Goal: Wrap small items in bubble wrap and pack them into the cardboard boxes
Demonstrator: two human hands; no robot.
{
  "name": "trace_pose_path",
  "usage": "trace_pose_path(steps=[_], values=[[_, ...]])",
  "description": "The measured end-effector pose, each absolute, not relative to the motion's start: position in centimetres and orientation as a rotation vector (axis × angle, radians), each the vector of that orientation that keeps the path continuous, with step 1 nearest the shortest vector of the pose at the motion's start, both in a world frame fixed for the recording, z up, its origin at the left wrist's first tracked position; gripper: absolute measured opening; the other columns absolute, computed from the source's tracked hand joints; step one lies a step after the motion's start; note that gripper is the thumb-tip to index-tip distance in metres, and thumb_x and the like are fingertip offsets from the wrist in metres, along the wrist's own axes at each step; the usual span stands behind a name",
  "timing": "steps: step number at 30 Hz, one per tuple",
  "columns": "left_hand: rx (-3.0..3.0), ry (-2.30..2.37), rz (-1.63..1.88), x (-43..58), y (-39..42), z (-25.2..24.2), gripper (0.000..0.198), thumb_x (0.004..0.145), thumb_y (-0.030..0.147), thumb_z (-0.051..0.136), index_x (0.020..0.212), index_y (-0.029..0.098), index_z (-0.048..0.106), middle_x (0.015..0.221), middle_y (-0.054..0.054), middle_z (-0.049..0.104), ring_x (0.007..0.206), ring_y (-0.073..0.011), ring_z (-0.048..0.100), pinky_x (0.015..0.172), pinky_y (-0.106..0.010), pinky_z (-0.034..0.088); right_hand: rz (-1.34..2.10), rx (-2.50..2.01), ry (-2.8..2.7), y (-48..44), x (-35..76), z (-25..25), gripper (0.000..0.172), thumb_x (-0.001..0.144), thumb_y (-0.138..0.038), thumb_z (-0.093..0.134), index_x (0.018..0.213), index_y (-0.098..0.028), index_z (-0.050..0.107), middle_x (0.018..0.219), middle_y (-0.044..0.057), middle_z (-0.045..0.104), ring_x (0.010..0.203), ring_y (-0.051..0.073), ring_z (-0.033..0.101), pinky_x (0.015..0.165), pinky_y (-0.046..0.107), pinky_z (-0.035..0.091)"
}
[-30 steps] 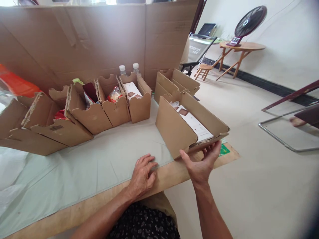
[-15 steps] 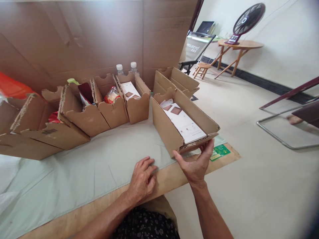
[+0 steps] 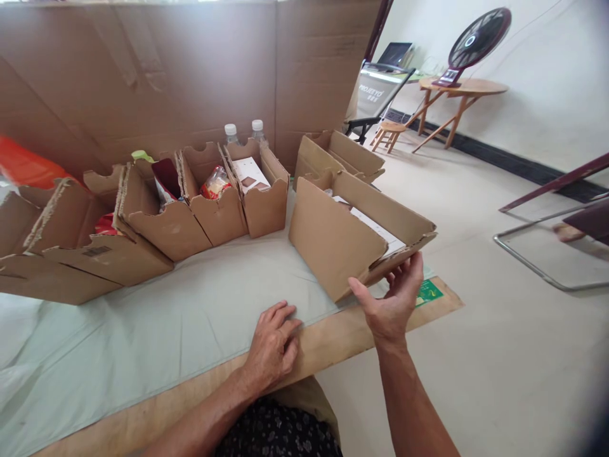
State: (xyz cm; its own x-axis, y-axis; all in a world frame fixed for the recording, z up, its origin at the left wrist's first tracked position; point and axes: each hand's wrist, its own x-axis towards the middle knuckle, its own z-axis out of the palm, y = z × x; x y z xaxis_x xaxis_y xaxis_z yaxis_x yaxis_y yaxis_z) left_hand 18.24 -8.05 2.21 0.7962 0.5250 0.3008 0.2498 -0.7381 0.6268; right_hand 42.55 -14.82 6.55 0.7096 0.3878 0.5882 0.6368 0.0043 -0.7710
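Cardboard box (image 3: 328, 238) is held tilted to the right of the row of boxes (image 3: 162, 225) and somewhat nearer the wearer than that row. Its near end is gripped by the right hand (image 3: 394, 308), with thumb and fingers spread wide around the lower edge. Half a second ago the white printed item (image 3: 375, 227) inside was shown almost whole; now the box has been tipped so that its left wall is turned more to view, and most of that item is hidden behind it. By judgement, the angle of the box is being adjusted and it has not been squared up on the desk (image 3: 328, 346); whether its underside is fully clear of the pale cloth (image 3: 223, 285) cannot be told. No shift is seen in the left hand (image 3: 273, 343), which is rested in front of the row's right end, fingers loosely parted and nothing held. Another open box (image 3: 316, 157) is placed right of the row, beyond the held one, and two bottles (image 3: 231, 134) are stood behind the row's right end.
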Motion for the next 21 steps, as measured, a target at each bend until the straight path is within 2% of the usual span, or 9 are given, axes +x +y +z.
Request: trace_pose_path(steps=[4,10,16,21], values=[[2.406,0.575,0.622,18.2,-8.2,2.2,0.040,0.080,0.008,0.056,0.115,0.019,0.072,0.138,-0.015,0.067,0.137,-0.0361,0.054,0.108,-0.060,0.049,-0.334,-1.635,-0.891,-13.8,42.4,6.5,0.122,0.065,-0.059,0.087,0.162,-0.023,0.023,0.162,0.019,0.035,0.148,0.038,0.040,0.114,0.060,0.041],[2.385,0.587,0.605,18.2,-8.1,2.4,0.042,0.079,0.007,0.055,0.116,0.019,0.072,0.139,-0.014,0.066,0.138,-0.0357,0.053,0.109,-0.059,0.049,-0.343,-1.591,-0.854,-12.3,43.2,6.2,0.119,0.067,-0.058,0.087,0.161,-0.024,0.022,0.162,0.020,0.033,0.149,0.037,0.038,0.115,0.061,0.039],[2.353,0.588,0.598,18.2,-8.4,2.1,0.041,0.079,0.007,0.056,0.116,0.017,0.072,0.138,-0.016,0.067,0.138,-0.0373,0.052,0.109,-0.061,0.049,-0.234,-1.481,-0.759,-12.2,43.3,5.6,0.120,0.065,-0.057,0.087,0.160,-0.026,0.022,0.150,0.019,0.045,0.137,0.037,0.051,0.105,0.061,0.047],[2.310,0.608,0.727,18.0,-6.7,3.8,0.044,0.083,0.010,0.054,0.123,0.020,0.069,0.142,-0.017,0.063,0.133,-0.0331,0.058,0.108,-0.057,0.052,-0.284,-1.521,-0.795,-12.0,42.0,5.1,0.118,0.066,-0.049,0.090,0.161,-0.026,0.023,0.159,0.019,0.038,0.147,0.036,0.041,0.113,0.060,0.041]])
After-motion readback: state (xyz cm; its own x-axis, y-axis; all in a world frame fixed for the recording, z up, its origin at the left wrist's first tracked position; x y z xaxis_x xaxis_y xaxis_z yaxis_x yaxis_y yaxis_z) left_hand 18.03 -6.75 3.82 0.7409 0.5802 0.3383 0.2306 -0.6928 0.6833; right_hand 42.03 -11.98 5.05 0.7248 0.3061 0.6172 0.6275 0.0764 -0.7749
